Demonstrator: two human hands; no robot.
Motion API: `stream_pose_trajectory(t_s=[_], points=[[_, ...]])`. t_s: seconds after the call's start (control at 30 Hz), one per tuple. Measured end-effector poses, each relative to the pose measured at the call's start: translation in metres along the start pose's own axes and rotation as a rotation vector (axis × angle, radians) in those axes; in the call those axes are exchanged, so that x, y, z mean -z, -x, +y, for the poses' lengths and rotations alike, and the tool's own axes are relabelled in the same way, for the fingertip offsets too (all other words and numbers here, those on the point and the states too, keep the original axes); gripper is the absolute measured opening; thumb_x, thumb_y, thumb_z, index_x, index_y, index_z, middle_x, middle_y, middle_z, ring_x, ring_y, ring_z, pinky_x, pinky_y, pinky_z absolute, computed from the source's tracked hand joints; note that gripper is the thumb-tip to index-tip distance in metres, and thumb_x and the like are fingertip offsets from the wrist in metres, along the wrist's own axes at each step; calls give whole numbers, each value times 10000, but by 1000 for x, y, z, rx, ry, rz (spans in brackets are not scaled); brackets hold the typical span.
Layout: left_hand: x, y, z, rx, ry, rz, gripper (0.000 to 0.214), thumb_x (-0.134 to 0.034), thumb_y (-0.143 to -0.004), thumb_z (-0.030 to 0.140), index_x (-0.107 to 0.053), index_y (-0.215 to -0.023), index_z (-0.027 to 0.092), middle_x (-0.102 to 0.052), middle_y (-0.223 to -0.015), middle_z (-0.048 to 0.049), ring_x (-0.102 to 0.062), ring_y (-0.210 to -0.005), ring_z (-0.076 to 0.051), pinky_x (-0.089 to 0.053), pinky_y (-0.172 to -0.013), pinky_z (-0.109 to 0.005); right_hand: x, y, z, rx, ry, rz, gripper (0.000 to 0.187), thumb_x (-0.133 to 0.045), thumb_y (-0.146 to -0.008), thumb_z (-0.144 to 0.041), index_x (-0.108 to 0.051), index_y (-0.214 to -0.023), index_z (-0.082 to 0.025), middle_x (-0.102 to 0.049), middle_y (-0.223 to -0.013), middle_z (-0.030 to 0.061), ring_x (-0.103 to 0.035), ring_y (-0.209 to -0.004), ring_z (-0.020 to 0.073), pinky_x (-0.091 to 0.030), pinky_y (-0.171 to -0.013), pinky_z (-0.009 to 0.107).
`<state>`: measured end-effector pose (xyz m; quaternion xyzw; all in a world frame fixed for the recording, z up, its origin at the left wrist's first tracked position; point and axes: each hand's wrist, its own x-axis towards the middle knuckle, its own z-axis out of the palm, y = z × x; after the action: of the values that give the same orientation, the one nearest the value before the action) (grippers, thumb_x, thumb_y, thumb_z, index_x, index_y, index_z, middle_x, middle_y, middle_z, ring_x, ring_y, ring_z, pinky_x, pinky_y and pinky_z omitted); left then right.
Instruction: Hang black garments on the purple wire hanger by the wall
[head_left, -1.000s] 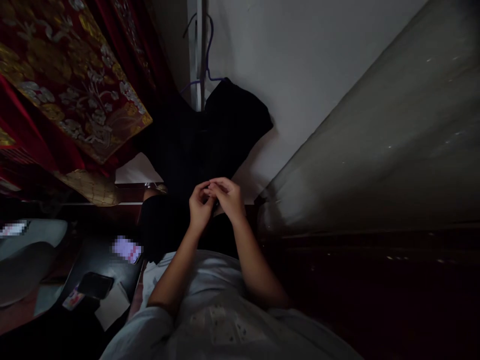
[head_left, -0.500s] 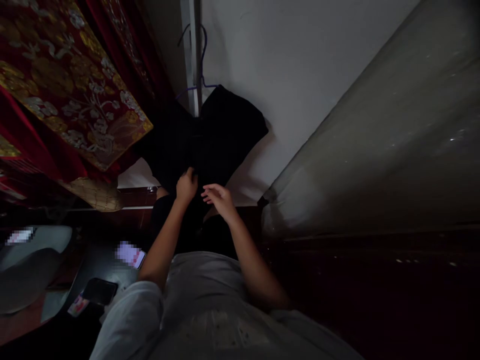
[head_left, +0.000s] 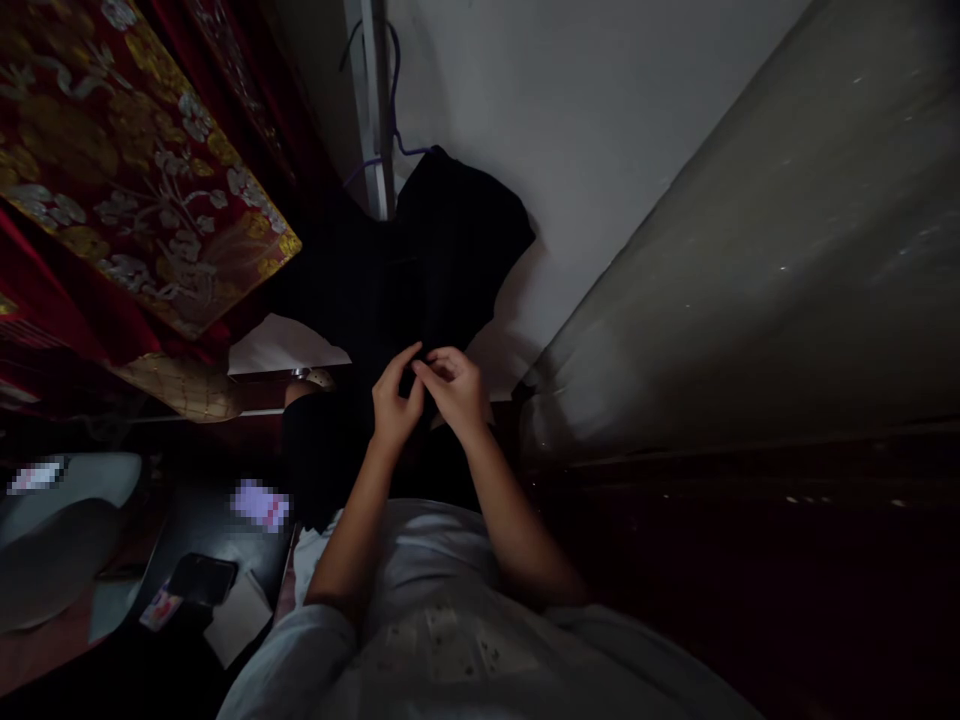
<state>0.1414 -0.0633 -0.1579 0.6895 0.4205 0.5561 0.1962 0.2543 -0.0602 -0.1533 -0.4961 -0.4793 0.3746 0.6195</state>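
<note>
A black garment (head_left: 469,235), which looks like a shirt, hangs in front of me on a purple hanger (head_left: 395,100). Low on its front my two hands come together. My left hand (head_left: 396,400) is bent, its index finger and thumb closed in on the dark cloth. Close beside it, my right hand (head_left: 456,392) has its thumb and curled fingers at the same spot, their tips almost meeting the left ones. The black cloth between the fingertips is too dark to make out in detail.
A metal pole (head_left: 377,90) bears the hanger against a pale wall (head_left: 540,90). Red embroidered cloth (head_left: 180,220) hangs at left. Below it are a dark bench (head_left: 217,530) with a phone (head_left: 201,580) and a white paper (head_left: 238,618). A greyish covered surface (head_left: 750,260) slopes at right.
My left hand has moved right and slightly down towards my right hand. My right hand has risen a little, its fingers curling in. The hands are now together at the garment.
</note>
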Motion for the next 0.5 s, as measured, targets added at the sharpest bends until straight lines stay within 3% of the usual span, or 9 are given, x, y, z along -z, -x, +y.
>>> stream_pose_trajectory(t_s=[0.07,0.13,0.23,0.3,0.4,0.5], points=[[-1,6,1,42,40,34,511,-577,-1023,357,-472,-1507,231,-654,-1348,-147,-685,-1054,-220,-547,-1008,-395,2,1,-1,-7,8,-30,325,-761,-788,-506,-666,-895,-215,-688,-767,39,-631,-709,193,-498,-661,317],[-2,12,-1,94,71,65,634,-607,-1017,393,-359,-1582,248,-693,-1173,-116,-676,-935,-192,-561,-946,-370,5,0,0,21,22,-82,298,-724,-834,-503,-692,-864,-209,-704,-782,46,-644,-729,193,-499,-693,320],[-2,18,-8,113,148,107,677,-647,-1003,406,-337,-1591,274,-667,-974,-44,-648,-852,-165,-562,-857,-324,12,-5,1,43,45,-154,307,-685,-876,-487,-691,-785,-194,-684,-720,34,-636,-697,169,-481,-695,302],[-2,21,-11,108,200,125,701,-665,-996,385,-318,-1596,285,-638,-917,-14,-627,-800,-146,-549,-801,-292,16,-5,-1,-42,8,-241,331,-700,-846,-492,-665,-733,-182,-642,-640,17,-594,-614,141,-446,-622,275],[-1,23,-14,100,201,121,698,-657,-998,340,-303,-1595,271,-581,-834,16,-585,-743,-133,-513,-740,-261,18,-1,-6,-282,-179,-384,361,-739,-758,-520,-647,-716,-174,-569,-549,-13,-497,-489,104,-339,-481,241],[0,22,-16,95,157,109,586,-630,-1000,300,-379,-1526,245,-540,-828,14,-566,-745,-137,-486,-716,-254,11,-4,-14,-410,-337,-352,369,-797,-659,-498,-670,-725,-158,-508,-494,-38,-423,-432,78,-235,-420,223]])
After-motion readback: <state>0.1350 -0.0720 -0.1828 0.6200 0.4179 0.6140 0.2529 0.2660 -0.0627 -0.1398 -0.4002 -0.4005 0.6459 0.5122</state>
